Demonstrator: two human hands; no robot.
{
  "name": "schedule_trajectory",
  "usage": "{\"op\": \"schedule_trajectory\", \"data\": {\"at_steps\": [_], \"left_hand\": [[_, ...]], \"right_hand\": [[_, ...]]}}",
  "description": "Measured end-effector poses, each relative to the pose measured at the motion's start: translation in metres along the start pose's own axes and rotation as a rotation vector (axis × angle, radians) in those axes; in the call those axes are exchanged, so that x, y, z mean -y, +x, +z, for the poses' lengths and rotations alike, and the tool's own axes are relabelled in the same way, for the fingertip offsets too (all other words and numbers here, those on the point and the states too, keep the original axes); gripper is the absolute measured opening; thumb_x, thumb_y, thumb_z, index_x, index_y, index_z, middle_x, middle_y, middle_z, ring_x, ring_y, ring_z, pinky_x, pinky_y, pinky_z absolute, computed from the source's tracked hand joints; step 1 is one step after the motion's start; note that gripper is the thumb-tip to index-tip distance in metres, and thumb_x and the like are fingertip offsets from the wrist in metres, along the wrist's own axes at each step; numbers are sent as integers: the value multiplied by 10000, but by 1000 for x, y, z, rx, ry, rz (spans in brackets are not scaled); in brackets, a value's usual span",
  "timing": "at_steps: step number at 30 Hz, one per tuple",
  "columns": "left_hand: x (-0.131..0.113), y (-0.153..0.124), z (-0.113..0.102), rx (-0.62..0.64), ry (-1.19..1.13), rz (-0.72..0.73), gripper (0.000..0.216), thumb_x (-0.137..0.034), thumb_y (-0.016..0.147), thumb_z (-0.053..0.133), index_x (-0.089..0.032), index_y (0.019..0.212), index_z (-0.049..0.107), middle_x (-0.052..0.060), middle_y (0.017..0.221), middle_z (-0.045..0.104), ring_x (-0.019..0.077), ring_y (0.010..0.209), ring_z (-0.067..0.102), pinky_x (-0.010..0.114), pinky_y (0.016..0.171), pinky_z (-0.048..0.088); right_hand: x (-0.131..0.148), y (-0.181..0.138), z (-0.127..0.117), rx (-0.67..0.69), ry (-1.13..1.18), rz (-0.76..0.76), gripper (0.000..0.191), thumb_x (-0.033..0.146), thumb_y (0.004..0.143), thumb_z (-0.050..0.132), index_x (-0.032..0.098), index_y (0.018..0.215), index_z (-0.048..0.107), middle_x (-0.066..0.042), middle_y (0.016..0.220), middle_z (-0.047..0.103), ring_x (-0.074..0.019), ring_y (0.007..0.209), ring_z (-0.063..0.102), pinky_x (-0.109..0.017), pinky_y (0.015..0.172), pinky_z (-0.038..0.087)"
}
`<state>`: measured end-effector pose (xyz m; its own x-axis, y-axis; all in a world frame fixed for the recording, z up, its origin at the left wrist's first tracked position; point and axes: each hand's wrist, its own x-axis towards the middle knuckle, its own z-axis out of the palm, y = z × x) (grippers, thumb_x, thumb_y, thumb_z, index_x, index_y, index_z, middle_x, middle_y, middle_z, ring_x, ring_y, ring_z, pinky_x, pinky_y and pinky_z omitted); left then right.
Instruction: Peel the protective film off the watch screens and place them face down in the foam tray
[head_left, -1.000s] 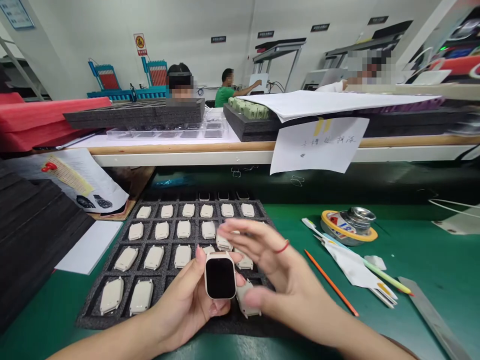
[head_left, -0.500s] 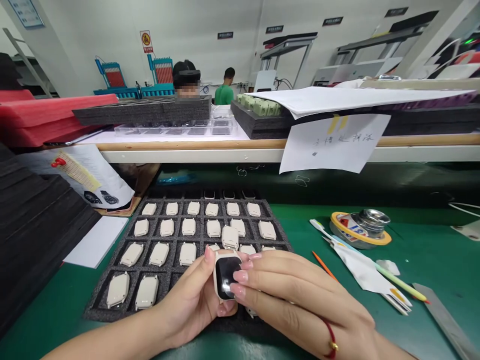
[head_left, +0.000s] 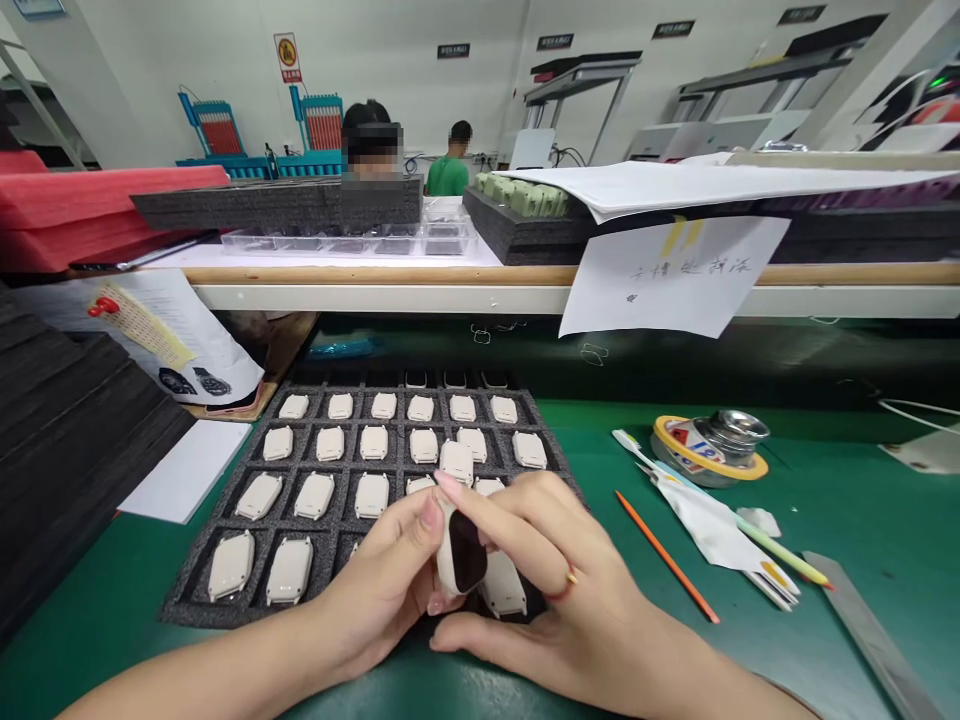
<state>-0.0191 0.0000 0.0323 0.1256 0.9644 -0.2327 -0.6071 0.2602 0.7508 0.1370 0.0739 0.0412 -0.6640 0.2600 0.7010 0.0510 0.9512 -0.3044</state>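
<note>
A smartwatch case (head_left: 465,552) with a cream body and a black screen is held over the near edge of a black foam tray (head_left: 196,612). My left hand (head_left: 386,585) grips it by the left side, thumb on top. Reaching from the right, my right hand (head_left: 577,590) has its index finger on the watch's upper edge. Its thumb is spread apart below, and the other fingers are partly hidden. Several cream watch cases (head_left: 290,570) lie face down in the tray's compartments. Just beyond my fingers, one case (head_left: 457,462) rests across a divider.
An orange stick (head_left: 667,555) lies right of the tray, near a tape roll (head_left: 675,450) with a metal pot, a white cloth (head_left: 709,530) and a steel ruler (head_left: 862,630). Black foam stacks (head_left: 82,430) stand left. A shelf (head_left: 390,298) crosses ahead; two people sit beyond it.
The watch has turned so its screen faces more to the right. My right fingers have left the screen; the index finger now touches the upper edge and the thumb has swung out below.
</note>
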Motion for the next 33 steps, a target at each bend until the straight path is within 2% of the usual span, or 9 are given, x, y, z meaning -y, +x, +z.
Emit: {"op": "schedule_trajectory", "data": {"at_steps": [3, 6, 10, 13, 17, 19, 22, 26, 33], "left_hand": [[2, 1, -2, -51, 53, -20, 592, -682, 687, 784, -149, 870, 602, 3, 736, 519, 92, 613, 407, 186, 528, 303], [4, 3, -4, -82, -13, -65, 610, -740, 736, 699, -147, 846, 606, -16, 627, 477, 84, 537, 330, 196, 508, 278], [3, 4, -6, -105, -17, -103, 597, -707, 741, 721, -125, 839, 637, -33, 515, 428, 77, 482, 312, 188, 496, 263], [3, 5, -6, -125, -20, -122, 592, -687, 755, 724, -104, 822, 640, -53, 479, 379, 67, 456, 292, 184, 493, 263], [10, 6, -7, -131, -19, -98, 527, -668, 844, 635, -144, 892, 599, -47, 560, 429, 71, 478, 314, 182, 491, 252], [17, 5, -8, -115, 113, -58, 502, -676, 875, 576, -176, 898, 559, -42, 624, 454, 83, 493, 335, 195, 485, 252], [26, 1, -12, 52, 652, 1, 407, -584, 893, 600, -181, 838, 582, -23, 663, 461, 116, 558, 408, 224, 531, 304], [31, -1, -17, 364, 1145, 73, 192, -347, 891, 636, -185, 806, 695, 21, 769, 531, 135, 647, 467, 237, 621, 350], [38, 8, -27, 452, 1116, 143, 353, -491, 903, 563, -183, 771, 675, 32, 735, 518, 134, 593, 441, 247, 590, 350]], "right_hand": [[0, 2, 3, 27, 196, 134, 493, 343, 870, 743, 206, 1296, 536, -37, 906, 636, -174, 799, 582, -314, 695, 530], [-4, 3, 2, 4, 326, 173, 536, 257, 771, 840, 232, 1236, 574, -37, 1018, 655, -175, 906, 610, -301, 799, 528], [-12, 3, 3, -13, 330, 185, 595, 308, 672, 910, 224, 1172, 599, -18, 946, 664, -160, 825, 607, -288, 759, 518], [-15, 4, 5, 20, 338, 179, 634, 303, 649, 922, 208, 1182, 592, -42, 1012, 668, -178, 924, 628, -290, 807, 528], [-24, 5, 1, 41, 315, 201, 563, 351, 676, 903, 202, 1142, 625, -50, 1020, 684, -181, 925, 653, -288, 818, 539], [-34, 6, -1, 5, 238, 298, 492, 388, 692, 882, 194, 1079, 646, -57, 1007, 697, -198, 916, 663, -308, 814, 538], [-55, 6, 3, 11, 112, 547, 440, 413, 738, 828, 187, 1069, 645, -59, 1026, 703, -203, 897, 666, -322, 800, 535], [-77, 9, 16, 170, 27, 632, 411, 414, 773, 796, 172, 1075, 658, -76, 1086, 702, -221, 968, 665, -334, 857, 525], [-78, 47, 18, 636, -138, 507, 764, 423, 687, 845, 226, 1369, 565, -128, 1171, 687, -347, 1066, 657, -408, 865, 520]]}}
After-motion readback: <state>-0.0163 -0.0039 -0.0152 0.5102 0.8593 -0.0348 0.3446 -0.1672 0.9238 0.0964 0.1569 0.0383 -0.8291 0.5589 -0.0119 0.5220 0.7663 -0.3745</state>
